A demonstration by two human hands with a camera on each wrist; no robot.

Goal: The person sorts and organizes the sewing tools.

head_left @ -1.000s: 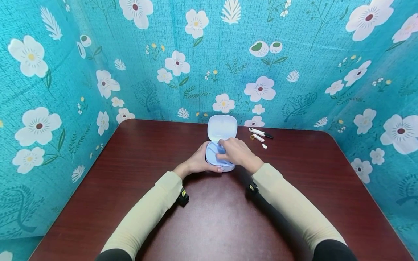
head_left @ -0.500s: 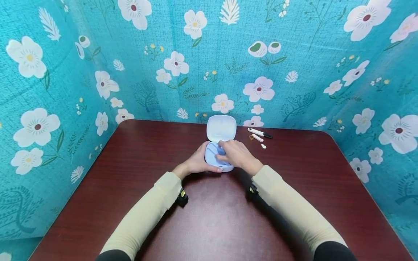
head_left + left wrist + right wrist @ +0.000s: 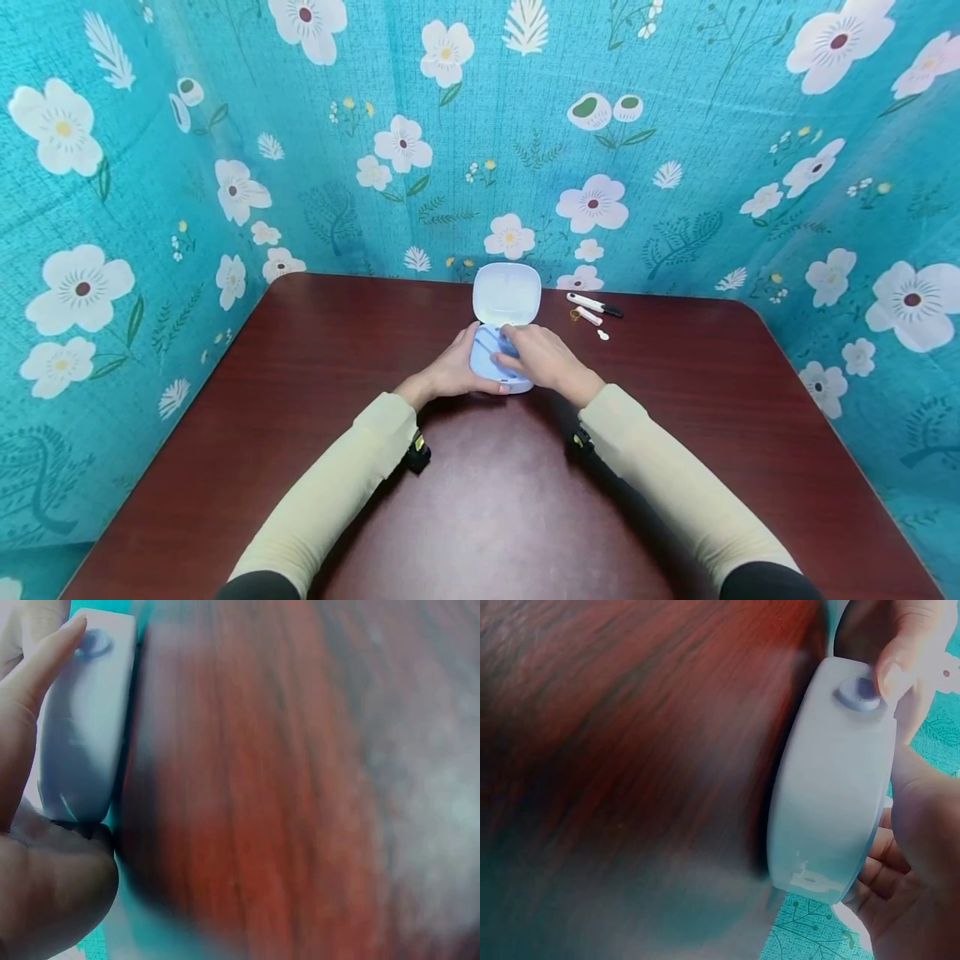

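A pale lilac box [image 3: 519, 387] stands at the far middle of the table, its lid [image 3: 507, 293] raised at the back. Inside lies a light-blue insert [image 3: 483, 367]. My left hand [image 3: 452, 367] grips the box's left side, with the thumb [image 3: 54, 656] along the front wall by a round button [image 3: 859, 694]. My right hand [image 3: 543, 354] reaches over the right side, thumb and index finger spread apart on the insert. Its other fingers look loosely bent in the right wrist view, and their contact with the insert is partly hidden.
Right of the box lie a slim white-and-black tool [image 3: 595, 304], a small white item [image 3: 588, 316] with a gold ring, and a tiny white piece [image 3: 603, 335]. The dark red table [image 3: 480, 500] ends at a teal floral cloth [image 3: 442, 192].
The insert appears to sit lower and more level in the box than a second ago. Both hands hold nearly the same places; the head view has shifted slightly.
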